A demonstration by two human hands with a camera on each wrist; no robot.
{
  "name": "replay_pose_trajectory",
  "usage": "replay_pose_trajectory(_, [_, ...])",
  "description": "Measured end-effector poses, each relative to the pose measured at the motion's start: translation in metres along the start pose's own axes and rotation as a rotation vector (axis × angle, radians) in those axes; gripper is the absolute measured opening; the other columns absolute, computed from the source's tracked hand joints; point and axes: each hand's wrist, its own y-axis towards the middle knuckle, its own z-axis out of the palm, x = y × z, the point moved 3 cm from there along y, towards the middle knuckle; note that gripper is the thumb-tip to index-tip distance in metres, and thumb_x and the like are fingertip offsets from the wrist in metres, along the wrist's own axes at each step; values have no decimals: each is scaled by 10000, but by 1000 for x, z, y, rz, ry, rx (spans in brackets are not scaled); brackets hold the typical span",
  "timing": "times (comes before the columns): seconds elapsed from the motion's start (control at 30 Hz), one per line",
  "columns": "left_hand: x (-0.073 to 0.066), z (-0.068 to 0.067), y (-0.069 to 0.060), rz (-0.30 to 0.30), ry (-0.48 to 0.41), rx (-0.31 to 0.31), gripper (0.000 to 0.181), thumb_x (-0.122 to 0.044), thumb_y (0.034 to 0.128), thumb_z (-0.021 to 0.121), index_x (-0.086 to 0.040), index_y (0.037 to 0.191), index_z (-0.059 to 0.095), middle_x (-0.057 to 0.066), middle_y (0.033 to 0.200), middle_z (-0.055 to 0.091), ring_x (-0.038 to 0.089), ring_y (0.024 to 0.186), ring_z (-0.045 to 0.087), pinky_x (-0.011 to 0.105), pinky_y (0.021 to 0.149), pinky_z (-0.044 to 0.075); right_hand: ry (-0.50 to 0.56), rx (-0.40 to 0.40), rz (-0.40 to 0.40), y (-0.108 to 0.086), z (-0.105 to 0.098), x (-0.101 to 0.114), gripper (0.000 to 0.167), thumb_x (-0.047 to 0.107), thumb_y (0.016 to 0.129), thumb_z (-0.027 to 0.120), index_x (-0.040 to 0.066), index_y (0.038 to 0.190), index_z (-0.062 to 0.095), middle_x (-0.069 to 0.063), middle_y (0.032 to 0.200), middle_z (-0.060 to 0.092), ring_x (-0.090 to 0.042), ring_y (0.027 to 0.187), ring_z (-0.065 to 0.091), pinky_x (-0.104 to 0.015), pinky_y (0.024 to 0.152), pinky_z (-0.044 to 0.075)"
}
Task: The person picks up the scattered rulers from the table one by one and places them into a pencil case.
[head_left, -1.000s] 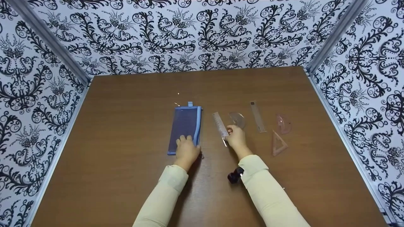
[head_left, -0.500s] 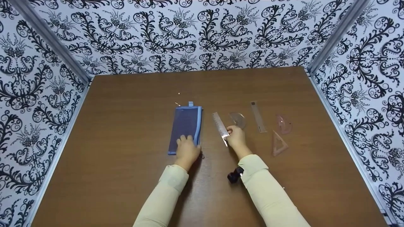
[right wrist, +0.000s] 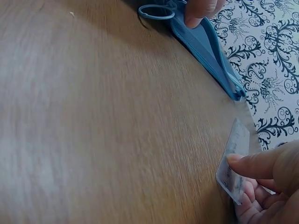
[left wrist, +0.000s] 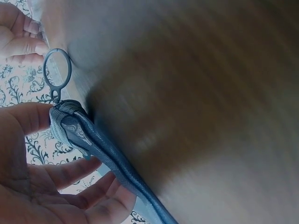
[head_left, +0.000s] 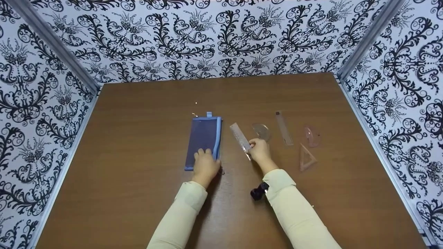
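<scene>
Plastic see-thru ruler (head_left: 239, 136), R fingers (head_left: 255, 141) pinching it, L fingers (head_left: 200, 153) gripping blue mesh pouch (head_left: 204, 133)

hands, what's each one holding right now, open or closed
Left hand: closed, holding the near end of the blue pouch.
Right hand: closed, pinching the clear ruler between thumb and fingers.

The left grip (head_left: 205, 166) pinches, thumb (left wrist: 33, 116) opposite bent fingers (left wrist: 70, 173). Near its right side, the right grip (head_left: 260, 153) pinches too, thumb (right wrist: 254, 164) above curled fingers. Behind the grips, left forearm (head_left: 178, 214) and right forearm (head_left: 297, 214) slant inward.
</scene>
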Motion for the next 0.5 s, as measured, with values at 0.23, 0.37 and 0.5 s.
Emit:
replay_pose_trajectory(0.23, [1,1,1,-3,0,-2,447,-274,856,684,47,1151,585,228,1142,506,378,1080,471,435,871,491,64,14,44,0,-1,-1,286,-85,705,751,-71,986,698,-111,812,664,-219,771,604,-332,724,504])
replay_pose_trajectory(0.37, [1,1,1,-16,-6,4,447,-273,855,683,39,1160,586,223,1152,504,373,1087,471,438,871,493,108,36,84,1,-1,-4,273,-64,737,748,-69,1004,697,-81,788,642,-177,741,575,-255,659,460])
replay_pose_trajectory(0.5, [2,1,1,-26,-11,13,448,-274,860,676,30,1176,584,218,1165,501,368,1097,468,436,880,490,214,68,129,3,-3,-7,271,-81,766,715,-89,1035,680,-68,774,629,-133,706,550,-197,605,415])
